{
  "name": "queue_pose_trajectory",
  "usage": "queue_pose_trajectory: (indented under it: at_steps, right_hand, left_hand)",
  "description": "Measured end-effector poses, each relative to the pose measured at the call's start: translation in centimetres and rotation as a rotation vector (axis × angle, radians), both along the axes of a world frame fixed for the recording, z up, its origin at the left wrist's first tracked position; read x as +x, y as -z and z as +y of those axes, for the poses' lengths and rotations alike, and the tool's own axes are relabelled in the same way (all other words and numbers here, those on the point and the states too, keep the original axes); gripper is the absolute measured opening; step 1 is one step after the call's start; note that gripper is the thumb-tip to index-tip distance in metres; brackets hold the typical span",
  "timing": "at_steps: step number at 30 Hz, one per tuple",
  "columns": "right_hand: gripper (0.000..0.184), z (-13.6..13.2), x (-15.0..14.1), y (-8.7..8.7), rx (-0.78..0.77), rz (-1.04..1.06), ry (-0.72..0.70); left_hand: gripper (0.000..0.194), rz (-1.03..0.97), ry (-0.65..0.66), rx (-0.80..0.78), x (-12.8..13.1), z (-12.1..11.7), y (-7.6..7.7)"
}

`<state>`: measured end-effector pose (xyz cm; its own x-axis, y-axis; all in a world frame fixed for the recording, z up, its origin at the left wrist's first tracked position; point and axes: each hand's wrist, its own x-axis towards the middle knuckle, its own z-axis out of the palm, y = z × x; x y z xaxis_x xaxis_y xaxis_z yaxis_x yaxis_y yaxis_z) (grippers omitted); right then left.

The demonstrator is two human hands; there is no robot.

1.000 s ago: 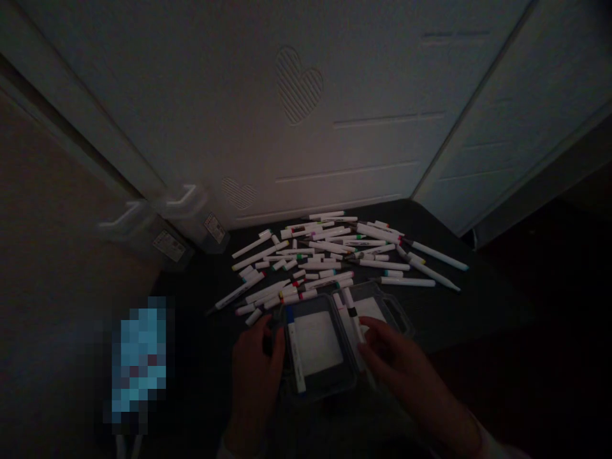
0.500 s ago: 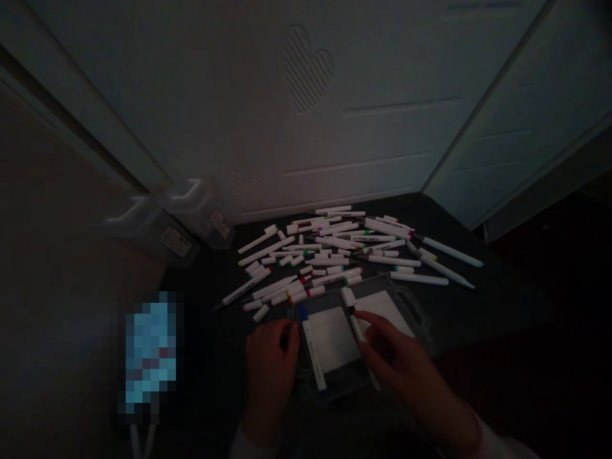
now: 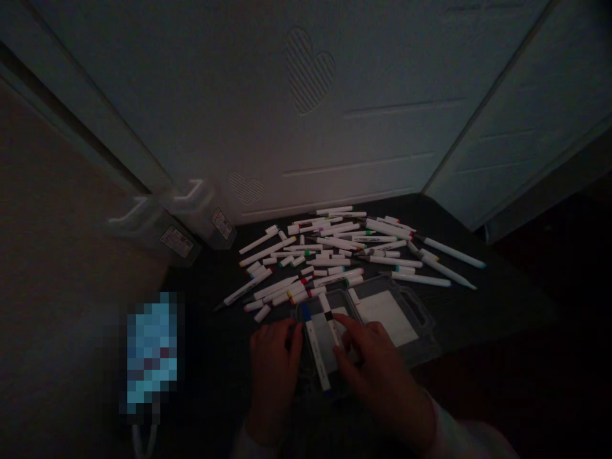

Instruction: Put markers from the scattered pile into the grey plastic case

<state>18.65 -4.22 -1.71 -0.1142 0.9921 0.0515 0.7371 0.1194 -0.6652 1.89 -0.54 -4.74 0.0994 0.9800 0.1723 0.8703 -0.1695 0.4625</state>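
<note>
My right hand (image 3: 377,366) pinches a white marker with a black band (image 3: 328,314) between thumb and fingers. It holds this marker low over the left half of an open clear plastic case (image 3: 423,322). A white marker with a blue end (image 3: 317,354) lies lengthwise in that half, left of the held one. My left hand (image 3: 275,363) is at the case's left edge, its fingers curled and its thumb along the rim; the fingertips are partly hidden. Beyond the case spreads a loose pile of white markers and caps (image 3: 329,261) with coloured ends.
Two clear plastic containers with labels (image 3: 210,217) stand at the back left. A pixelated bright blue patch (image 3: 150,357) with a cable below it is at the left. A pale panel with embossed hearts (image 3: 382,83) rises behind the dark tabletop (image 3: 497,306). The light is dim.
My right hand has moved left with the black-banded marker, from the middle of the case to over its left half. My left hand has stayed at the left edge.
</note>
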Motion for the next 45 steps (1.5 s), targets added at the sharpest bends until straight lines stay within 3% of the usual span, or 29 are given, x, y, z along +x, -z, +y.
queue_pose_trajectory:
  at_steps: [5,19,45]
  right_hand:
    - [0.045,0.3,-0.8,0.3,0.023,-0.049,0.019]
    - [0.034,0.5,-1.7,0.4,0.088,-0.157,-0.039]
    - [0.028,0.7,-1.8,0.9,0.082,-0.161,-0.045]
  left_hand:
    - [0.022,0.006,0.013,0.017,-0.1,0.0,0.2]
    - [0.025,0.035,0.016,0.018,0.1,0.1,-0.1]
    - [0.025,0.044,0.006,-0.008,0.2,0.1,-0.3]
